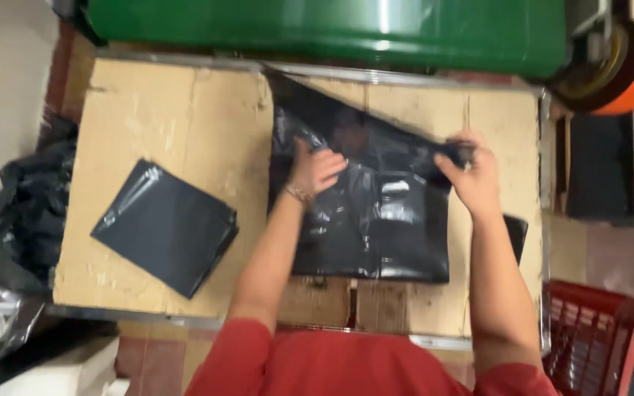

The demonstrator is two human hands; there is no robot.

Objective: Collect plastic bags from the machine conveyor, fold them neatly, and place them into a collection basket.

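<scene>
Currently I fold one black bag (376,220) at table (170,117) centre. My left hand (315,167) presses its left part, fingers curled; my right hand (471,176) pinches its upper right edge. Next: flatten the crease evenly. One bag stack (164,227) lies left; one green bin (332,26) stands beyond.

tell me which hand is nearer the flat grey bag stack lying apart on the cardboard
Left. The left hand rests on the black bag, nearer the grey bag stack; the right hand grips that bag's far edge.
</scene>
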